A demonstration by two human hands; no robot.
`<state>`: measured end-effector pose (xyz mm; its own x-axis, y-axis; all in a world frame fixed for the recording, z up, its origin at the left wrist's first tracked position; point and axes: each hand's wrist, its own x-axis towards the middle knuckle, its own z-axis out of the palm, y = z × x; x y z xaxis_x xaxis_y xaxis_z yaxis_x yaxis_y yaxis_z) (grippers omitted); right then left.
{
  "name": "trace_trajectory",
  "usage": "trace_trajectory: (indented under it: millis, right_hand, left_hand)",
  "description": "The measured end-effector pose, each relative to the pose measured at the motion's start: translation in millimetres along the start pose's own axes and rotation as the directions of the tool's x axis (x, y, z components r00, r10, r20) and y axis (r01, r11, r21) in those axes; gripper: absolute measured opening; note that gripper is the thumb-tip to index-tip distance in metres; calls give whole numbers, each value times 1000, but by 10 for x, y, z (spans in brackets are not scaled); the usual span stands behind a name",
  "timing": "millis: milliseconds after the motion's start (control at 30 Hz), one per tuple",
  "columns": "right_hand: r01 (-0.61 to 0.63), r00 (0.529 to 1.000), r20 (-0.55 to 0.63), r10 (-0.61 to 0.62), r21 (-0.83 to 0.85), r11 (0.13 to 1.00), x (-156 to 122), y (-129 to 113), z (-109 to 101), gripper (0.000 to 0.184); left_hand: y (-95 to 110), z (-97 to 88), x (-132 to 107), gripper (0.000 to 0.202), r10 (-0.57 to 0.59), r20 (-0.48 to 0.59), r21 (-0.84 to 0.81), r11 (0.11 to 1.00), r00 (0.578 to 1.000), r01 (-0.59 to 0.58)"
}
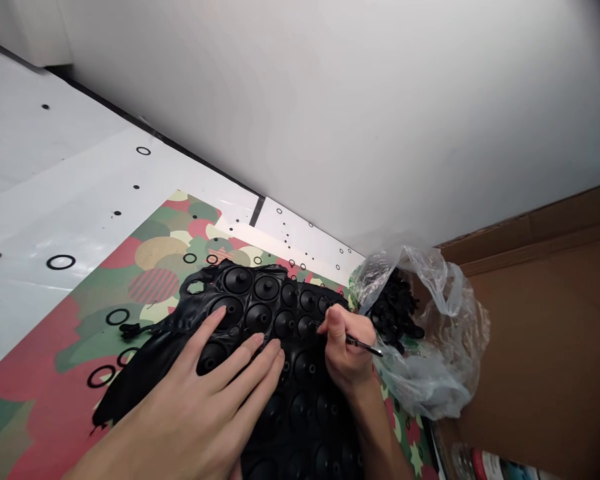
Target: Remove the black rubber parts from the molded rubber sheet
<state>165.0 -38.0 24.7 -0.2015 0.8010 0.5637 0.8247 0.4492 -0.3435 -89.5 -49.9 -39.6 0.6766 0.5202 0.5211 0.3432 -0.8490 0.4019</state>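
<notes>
Left fingers point(240, 358) flat on black sheet point(266, 291)

Bright even light, soft shadows; sharp centre, wide-angle bending at edges, dark top-right corner.

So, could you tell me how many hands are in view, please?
2. The left hand lies flat on the black moulded sheet; the right hand, beside it, pinches a thin tool by the plastic bag. No others show.
</notes>
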Motion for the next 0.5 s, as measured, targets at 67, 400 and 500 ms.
trace_trajectory:
  millis: [67, 400, 500]
  right_hand:
    - [48, 999, 17, -48, -6, 999, 1, 35, 12, 54]
    - [137, 990, 58, -131, -110, 985, 62, 28, 108, 56]
    - [55, 997, 55, -47, -144, 988, 110, 51, 163, 56]
  left_hand:
    - [20, -24, 15, 67, -13, 0, 8, 1000, 1000, 13]
    - [147, -176, 80, 61, -130, 11, -53, 990, 992, 130]
    - [119, -148, 66, 61, -101, -29, -64, 993, 995, 99]
